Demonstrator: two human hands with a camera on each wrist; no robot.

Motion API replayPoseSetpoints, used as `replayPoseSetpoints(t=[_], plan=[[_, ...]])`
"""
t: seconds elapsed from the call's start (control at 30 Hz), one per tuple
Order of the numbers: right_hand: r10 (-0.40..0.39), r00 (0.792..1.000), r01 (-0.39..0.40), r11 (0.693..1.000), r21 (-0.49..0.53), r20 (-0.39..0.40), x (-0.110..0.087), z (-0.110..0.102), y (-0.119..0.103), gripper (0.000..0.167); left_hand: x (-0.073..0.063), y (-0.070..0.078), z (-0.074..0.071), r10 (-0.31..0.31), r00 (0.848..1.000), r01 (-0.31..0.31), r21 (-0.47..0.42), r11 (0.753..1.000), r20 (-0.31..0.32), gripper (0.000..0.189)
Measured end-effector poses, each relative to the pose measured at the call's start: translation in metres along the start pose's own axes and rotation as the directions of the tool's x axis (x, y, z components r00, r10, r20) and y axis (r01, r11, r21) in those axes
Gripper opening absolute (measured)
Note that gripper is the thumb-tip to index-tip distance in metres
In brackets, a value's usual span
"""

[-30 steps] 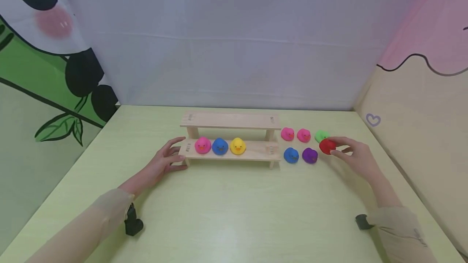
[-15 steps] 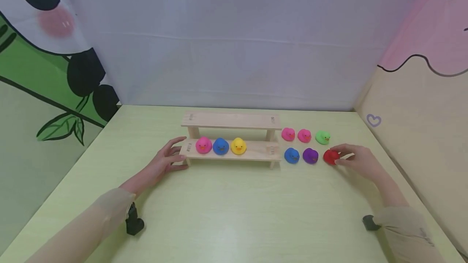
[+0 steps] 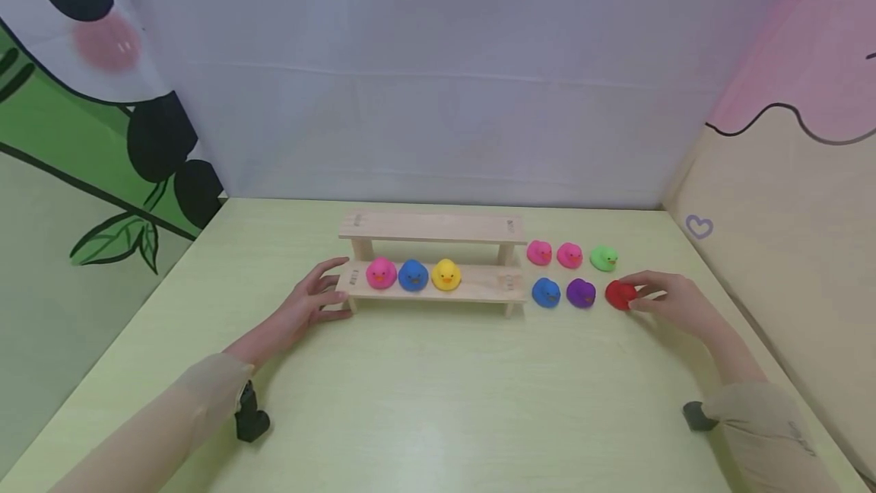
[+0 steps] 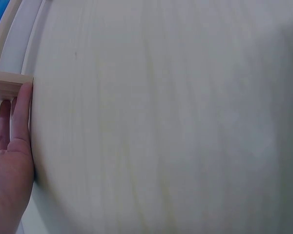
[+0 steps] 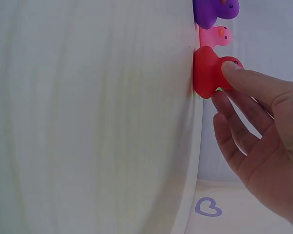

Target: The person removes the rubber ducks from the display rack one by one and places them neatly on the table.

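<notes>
My right hand pinches a red rubber duck between thumb and fingers; in the right wrist view the red duck rests on the table. My left hand touches the left end of a two-tier wooden shelf, its fingers against the end of the lower board, as the left wrist view also shows with the hand. On that lower board sit a pink duck, a blue duck and a yellow duck.
Right of the shelf stand two pink ducks, a green duck, another blue duck and a purple duck. A pale curtain hangs behind the table. A printed panel borders the right side.
My right hand has brought the red duck down and slightly right, onto the table beside the purple duck, uncovering the green one. In the last half second it stays there. My left hand remains at the shelf.
</notes>
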State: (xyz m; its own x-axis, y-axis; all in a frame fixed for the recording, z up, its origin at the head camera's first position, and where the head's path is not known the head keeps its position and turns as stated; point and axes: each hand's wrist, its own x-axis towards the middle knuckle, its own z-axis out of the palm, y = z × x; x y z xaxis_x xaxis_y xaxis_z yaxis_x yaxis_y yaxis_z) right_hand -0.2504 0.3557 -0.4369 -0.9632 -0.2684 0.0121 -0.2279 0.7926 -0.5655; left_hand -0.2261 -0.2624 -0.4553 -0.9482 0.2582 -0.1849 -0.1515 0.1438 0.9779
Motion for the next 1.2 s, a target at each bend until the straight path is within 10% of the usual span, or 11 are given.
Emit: replayPoseSetpoints(t=[1.2], plan=[[0.009, 0.999, -0.011, 0.998, 0.055, 0.048, -0.0017, -0.0029, -0.0056, 0.044, -0.0006, -0.0009, 0.0012, 0.026, 1.000, -0.026, -0.034, 0.999, 0.004, 0.070]])
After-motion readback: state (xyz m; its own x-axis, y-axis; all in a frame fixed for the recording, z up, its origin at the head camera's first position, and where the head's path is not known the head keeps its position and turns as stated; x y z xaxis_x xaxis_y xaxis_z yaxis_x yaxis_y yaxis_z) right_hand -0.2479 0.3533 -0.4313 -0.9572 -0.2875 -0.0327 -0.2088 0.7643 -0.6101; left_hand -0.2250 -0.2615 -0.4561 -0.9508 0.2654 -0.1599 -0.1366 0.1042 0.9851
